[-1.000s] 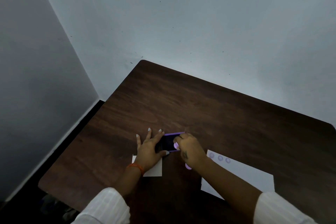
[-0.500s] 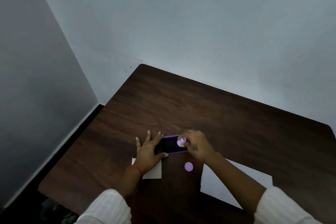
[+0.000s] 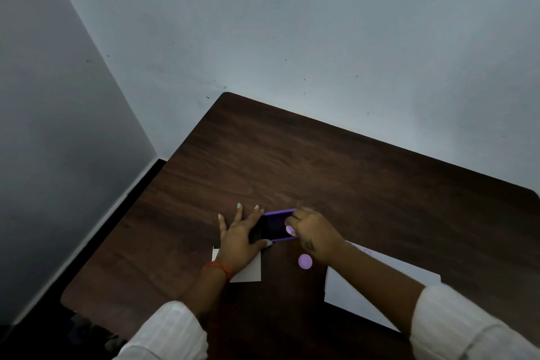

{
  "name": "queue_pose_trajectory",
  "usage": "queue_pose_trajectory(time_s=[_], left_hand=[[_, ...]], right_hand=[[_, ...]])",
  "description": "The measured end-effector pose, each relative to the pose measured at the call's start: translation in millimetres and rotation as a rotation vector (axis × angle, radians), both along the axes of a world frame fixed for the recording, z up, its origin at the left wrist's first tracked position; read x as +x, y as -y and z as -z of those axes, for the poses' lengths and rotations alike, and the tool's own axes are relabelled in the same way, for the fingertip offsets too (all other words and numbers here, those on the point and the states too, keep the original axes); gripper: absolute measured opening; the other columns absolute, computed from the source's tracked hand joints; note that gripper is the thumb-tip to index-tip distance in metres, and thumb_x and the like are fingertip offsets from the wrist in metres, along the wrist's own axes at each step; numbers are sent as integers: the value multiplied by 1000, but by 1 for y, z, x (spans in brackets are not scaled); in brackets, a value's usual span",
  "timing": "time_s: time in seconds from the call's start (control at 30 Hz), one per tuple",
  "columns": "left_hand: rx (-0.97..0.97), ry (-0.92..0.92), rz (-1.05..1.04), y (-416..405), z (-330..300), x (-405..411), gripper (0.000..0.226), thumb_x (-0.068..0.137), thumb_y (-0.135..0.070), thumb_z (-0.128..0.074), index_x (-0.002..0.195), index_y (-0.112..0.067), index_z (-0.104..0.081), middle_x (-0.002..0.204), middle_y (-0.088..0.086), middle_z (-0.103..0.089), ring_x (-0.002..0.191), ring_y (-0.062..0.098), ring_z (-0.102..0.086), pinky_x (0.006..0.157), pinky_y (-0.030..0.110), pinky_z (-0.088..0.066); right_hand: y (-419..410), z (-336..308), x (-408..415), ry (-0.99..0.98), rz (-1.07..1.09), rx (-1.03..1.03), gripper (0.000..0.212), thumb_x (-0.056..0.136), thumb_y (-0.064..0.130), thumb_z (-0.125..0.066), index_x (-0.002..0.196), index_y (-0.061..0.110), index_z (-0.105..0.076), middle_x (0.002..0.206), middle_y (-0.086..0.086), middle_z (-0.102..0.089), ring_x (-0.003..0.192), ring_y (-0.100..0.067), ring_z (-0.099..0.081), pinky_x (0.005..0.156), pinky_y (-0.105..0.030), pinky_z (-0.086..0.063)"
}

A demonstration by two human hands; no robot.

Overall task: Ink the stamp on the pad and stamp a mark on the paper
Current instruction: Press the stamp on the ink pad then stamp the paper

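A purple-rimmed ink pad [image 3: 274, 226] with a dark inking surface lies open on the dark wooden table [image 3: 336, 172]. My right hand [image 3: 314, 232] grips a small lilac stamp [image 3: 290, 230] and holds it down on the pad's right end. My left hand [image 3: 239, 235] lies flat with fingers spread, its thumb and fingers bracing the pad's left side. The white paper [image 3: 347, 292] sits to the right, mostly under my right forearm, with faint purple marks near its top edge.
A round lilac cap [image 3: 305, 261] lies on the table just below the pad. A small white card [image 3: 248, 270] sits under my left wrist. The table stands in a corner, with walls close on the left and behind.
My right hand has kept the stamp on the pad, shifting slightly; half a second ago it sat a little higher on the pad. My left hand has stayed in place.
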State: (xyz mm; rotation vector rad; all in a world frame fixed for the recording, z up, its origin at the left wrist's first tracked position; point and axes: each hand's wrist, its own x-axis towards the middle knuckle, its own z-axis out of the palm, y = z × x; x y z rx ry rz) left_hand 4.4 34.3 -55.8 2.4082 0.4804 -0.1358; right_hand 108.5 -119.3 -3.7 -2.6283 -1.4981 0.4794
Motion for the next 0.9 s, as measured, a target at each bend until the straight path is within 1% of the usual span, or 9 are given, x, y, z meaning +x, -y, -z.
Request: queue_pose_trajectory(time_s=[0.13, 0.3, 0.47, 0.57, 0.63, 0.67, 0.77, 0.83, 0.9], left_hand=[[-17, -3, -9, 1, 0, -1, 73, 83, -37, -64, 145, -30, -26, 157, -7, -23, 147, 22, 5, 113, 57, 17], [-10, 6, -5, 0, 0, 0, 74, 83, -37, -64, 145, -31, -25, 156, -8, -24, 148, 22, 4, 113, 57, 17], [14, 16, 2, 0, -3, -1, 74, 83, -38, -64, 145, -31, -23, 156, -8, -24, 148, 24, 2, 113, 58, 14], [22, 19, 11, -1, -5, -3, 74, 84, -39, -63, 146, -30, -22, 156, -8, -24, 148, 24, 0, 113, 58, 13], [16, 18, 18, -1, -6, -3, 74, 85, -40, -61, 146, -30, -21, 157, -7, -23, 148, 25, 1, 114, 58, 13], [17, 17, 21, -1, -7, -3, 74, 85, -40, -61, 146, -30, -20, 157, -6, -23, 148, 25, 1, 114, 58, 13], [26, 13, 27, -2, -6, -4, 76, 86, -43, -58, 147, -32, -14, 157, -6, -23, 147, 27, 2, 114, 58, 13], [35, 6, 39, -2, -6, -3, 77, 86, -46, -57, 147, -34, -11, 158, -6, -21, 147, 27, 3, 113, 59, 12], [42, -1, 47, -3, -5, -4, 77, 85, -49, -56, 147, -34, -12, 158, -7, -18, 147, 26, 3, 114, 59, 11]], right_hand=[[2, -3, 11, -1, -123, -24, 30, 99, 16, -34, 116, 4, -55, 125, -15, -57, 114, -27, -49, 94, -34, -38], [-3, 13, -9, 49, 71, -15, 27, 94, 11, -45, 118, 4, -52, 129, -17, -54, 123, -29, -45, 102, -36, -39], [-5, 12, 0, -49, 158, 41, 21, 91, 9, -47, 107, 3, -60, 116, -16, -61, 108, -27, -54, 94, -36, -44], [-8, 2, -1, -273, 385, 106, 17, 88, 5, -50, 95, -1, -65, 99, -18, -65, 93, -28, -59, 90, -38, -47], [1, -5, -7, -417, 607, 412, 13, 83, 4, -59, 91, 1, -68, 93, -15, -68, 87, -25, -63, 84, -37, -53], [10, -9, -10, -493, 737, 568, 15, 81, 5, -65, 94, 5, -70, 96, -11, -70, 88, -20, -65, 79, -31, -55], [40, -23, -17, -1028, 1042, 880, 26, 81, 5, -66, 107, 8, -66, 102, -6, -70, 89, -13, -67, 62, -15, -56], [62, -33, -21, -1328, 1159, 1027, 22, 85, 2, -60, 104, 8, -67, 100, -7, -70, 91, -16, -68, 61, -17, -58], [82, -38, -27, -1505, 1234, 1145, 18, 86, 1, -58, 92, 9, -73, 93, -8, -75, 87, -18, -72, 63, -21, -60]])
